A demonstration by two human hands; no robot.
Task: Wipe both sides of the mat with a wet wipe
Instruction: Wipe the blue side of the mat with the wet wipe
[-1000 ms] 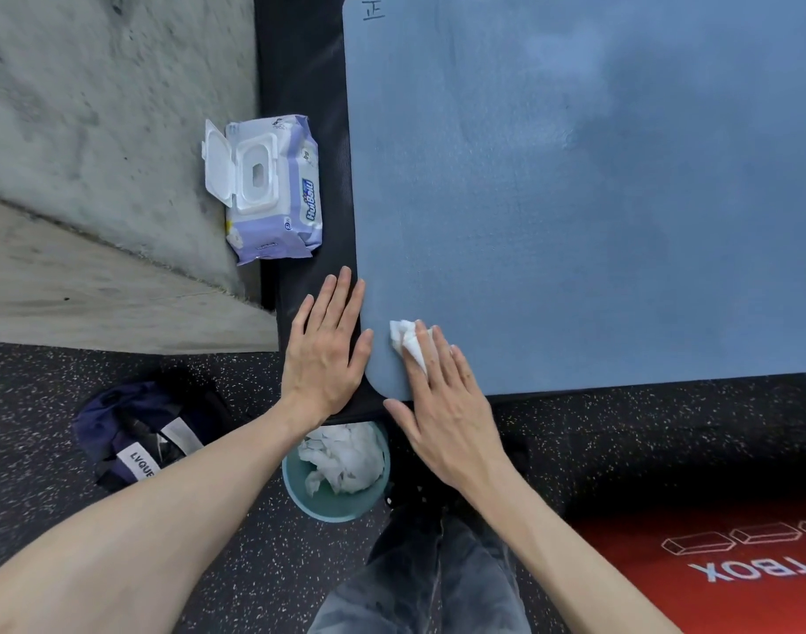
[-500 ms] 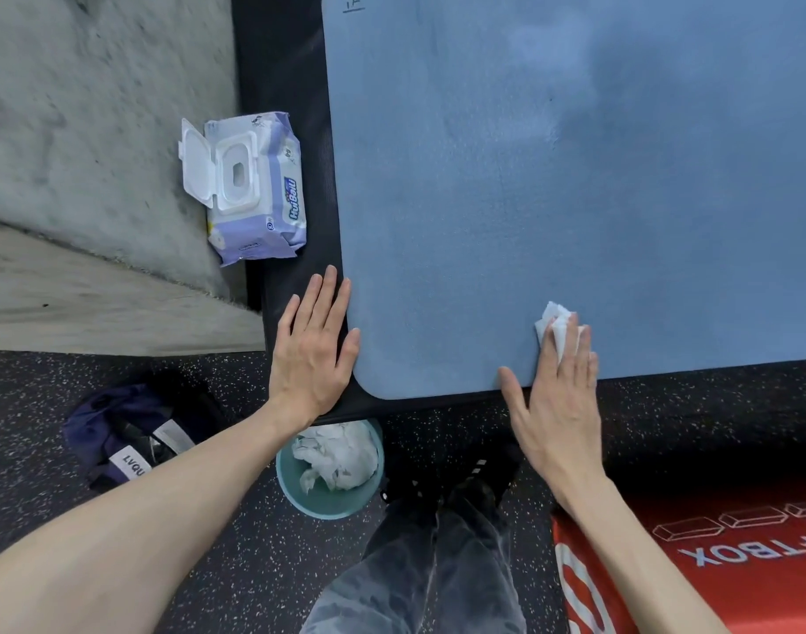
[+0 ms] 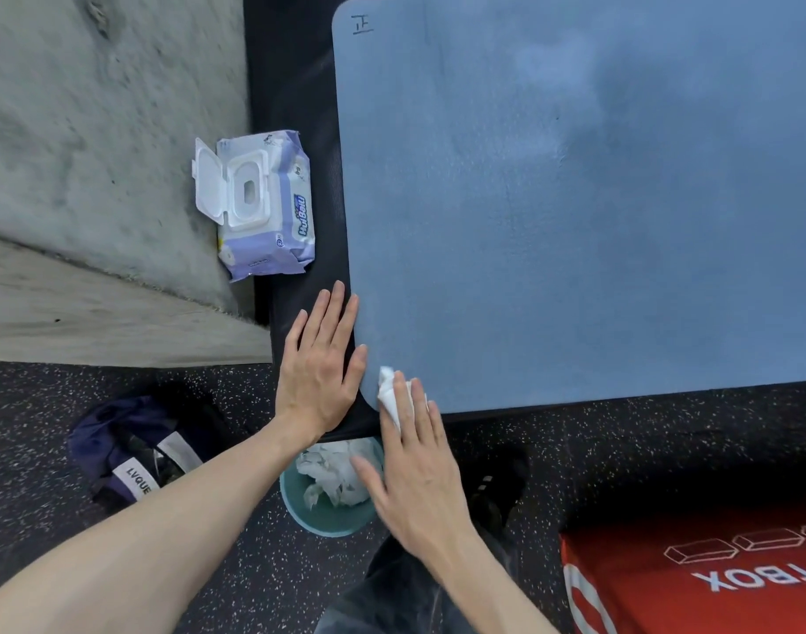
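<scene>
Right hand, fingers flat, presses wet wipe at mat corner; left hand, fingers spread, should anchor the mat's edge.

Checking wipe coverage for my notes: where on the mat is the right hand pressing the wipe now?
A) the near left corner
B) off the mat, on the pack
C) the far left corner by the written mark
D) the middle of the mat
A: the right hand presses the wipe on the mat at its rounded near left corner, beside the left hand.
</scene>
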